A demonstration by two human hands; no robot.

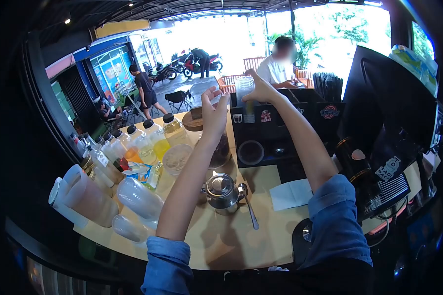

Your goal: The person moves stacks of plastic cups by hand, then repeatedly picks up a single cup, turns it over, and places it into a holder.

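My right hand is raised above the counter's far side, its thumb and fingers around a clear plastic cup. Ridges show near the cup's top. Just left of the cup is my left hand, its fingers curved and apart; I cannot make out anything held in it. Below, between my forearms, a small metal teapot stands on the counter. A spoon lies beside it. Left of the teapot is a round clear-lidded container, partly behind my left forearm.
Several bottles line the counter's left side, with a pitcher and clear plastic bottles nearer me. A white napkin lies right of the teapot. Black straws and a black machine stand right. A person sits beyond the counter.
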